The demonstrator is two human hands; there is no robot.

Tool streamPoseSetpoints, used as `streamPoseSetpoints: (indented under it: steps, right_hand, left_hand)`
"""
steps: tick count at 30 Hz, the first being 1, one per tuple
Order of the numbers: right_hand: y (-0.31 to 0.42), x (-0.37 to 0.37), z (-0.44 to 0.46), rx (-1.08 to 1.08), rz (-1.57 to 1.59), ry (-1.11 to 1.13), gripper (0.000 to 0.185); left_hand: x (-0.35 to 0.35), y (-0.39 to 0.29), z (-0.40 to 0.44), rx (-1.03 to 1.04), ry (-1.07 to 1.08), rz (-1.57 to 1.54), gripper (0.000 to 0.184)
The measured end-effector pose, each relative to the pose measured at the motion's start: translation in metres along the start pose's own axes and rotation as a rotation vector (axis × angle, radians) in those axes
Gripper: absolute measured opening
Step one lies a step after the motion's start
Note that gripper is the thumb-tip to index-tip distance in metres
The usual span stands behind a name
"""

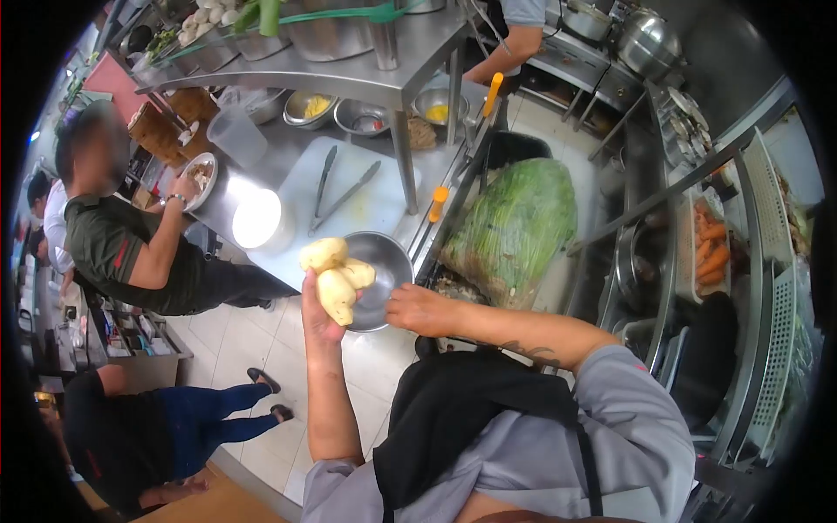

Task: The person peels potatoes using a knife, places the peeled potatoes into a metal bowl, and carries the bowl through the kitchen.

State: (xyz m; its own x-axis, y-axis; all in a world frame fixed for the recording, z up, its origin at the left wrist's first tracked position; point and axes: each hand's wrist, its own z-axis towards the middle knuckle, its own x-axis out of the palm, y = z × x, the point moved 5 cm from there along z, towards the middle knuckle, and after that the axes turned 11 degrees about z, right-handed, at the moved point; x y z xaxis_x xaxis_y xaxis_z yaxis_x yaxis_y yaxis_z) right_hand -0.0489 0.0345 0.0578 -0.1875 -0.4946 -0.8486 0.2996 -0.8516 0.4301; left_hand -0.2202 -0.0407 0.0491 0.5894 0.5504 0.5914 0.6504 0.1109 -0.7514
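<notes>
Peeled potatoes (335, 295), about three of them, rest bunched in my left hand (316, 315), whose fingers are wrapped round them from below. They are held above the left side of a steel mixing bowl (391, 272). At the bowl's right rim is my right hand (424, 310), its fingers curled closed over the edge. Behind the bowl, metal tongs (353, 193) lie with their arms spread on a white cutting board (292, 179). A round white container (259, 218) stands at the board's left.
A large bag of leafy greens (514, 231) fills the space at right, beside orange-handled tools (438, 202). Metal bowls (309, 108) stand under a steel shelf (349, 80). A person (131, 218) works across the counter at left. Carrots (711, 244) sit in a rack crate.
</notes>
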Motion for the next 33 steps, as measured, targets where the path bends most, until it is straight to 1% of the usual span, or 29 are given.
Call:
streamPoseSetpoints:
  steps: [1,4,6,8,9,10,12,13,14,15,18,20,22,24,25,27,30,33]
  right_hand:
    - [-0.001,0.001,0.004,0.001,-0.023,-0.002,0.003]
    - [-0.003,0.000,0.010,-0.018,-0.009,-0.043,0.003]
    - [-0.010,0.002,0.016,-0.044,0.035,-0.057,0.003]
    - [-0.005,0.000,0.019,-0.071,-0.053,-0.071,0.005]
    - [-0.008,0.006,0.015,-0.062,-0.001,-0.023,0.006]
    - [-0.007,0.011,0.013,-0.090,0.019,-0.027,0.006]
    - [-0.010,0.008,0.009,-0.122,0.023,-0.055,0.005]
    - [-0.009,0.004,0.009,-0.130,-0.008,-0.051,0.004]
    - [-0.010,0.001,0.009,-0.130,-0.029,-0.068,0.004]
    - [-0.010,0.000,0.008,-0.133,-0.042,-0.082,0.004]
    - [-0.005,-0.007,0.002,-0.098,-0.011,-0.122,0.003]
    - [0.016,-0.023,0.002,-0.064,0.048,-0.147,0.009]
    - [0.032,-0.045,-0.006,0.016,0.079,-0.213,0.019]
    - [0.042,-0.064,-0.025,0.107,0.142,-0.259,0.025]
    - [0.040,-0.063,-0.038,0.169,0.177,-0.296,0.029]
    - [0.033,-0.057,-0.061,0.271,0.185,-0.282,0.027]
    - [0.024,-0.035,-0.077,0.347,0.253,-0.262,0.025]
    - [0.025,0.001,-0.060,0.397,0.346,-0.205,0.027]
  left_hand:
    - [-0.007,0.004,0.005,-0.016,0.006,0.019,0.053]
    - [-0.018,0.015,0.027,0.032,-0.004,0.098,0.051]
    - [-0.033,0.019,0.026,0.095,-0.235,0.288,0.054]
    - [-0.008,-0.004,-0.002,0.127,-0.291,0.667,0.057]
    - [-0.011,-0.011,-0.009,0.317,-0.332,0.862,0.057]
    - [-0.010,-0.011,-0.014,0.504,-0.361,1.058,0.057]
    - [-0.009,-0.023,-0.037,0.898,-0.649,1.561,0.059]
    - [-0.003,-0.026,-0.049,0.896,-0.735,1.668,0.063]
    - [-0.021,-0.015,-0.047,0.699,-0.739,1.631,0.066]
    - [-0.061,0.008,-0.033,0.590,-0.695,1.588,0.060]
    - [-0.060,0.036,-0.041,-0.245,-0.460,0.867,0.050]
    - [-0.067,0.059,-0.038,-0.189,-0.387,0.700,0.041]
    - [-0.075,0.076,-0.046,-0.108,-0.359,0.507,0.032]
    - [-0.082,0.088,-0.061,-0.107,-0.312,0.347,0.033]
    - [-0.085,0.090,-0.073,-0.108,-0.330,0.290,0.034]
    - [-0.088,0.094,-0.103,-0.114,-0.348,0.180,0.036]
    - [-0.104,0.083,-0.153,-0.135,-0.436,0.140,0.039]
    - [-0.144,0.073,-0.193,-0.135,-0.488,0.182,0.040]
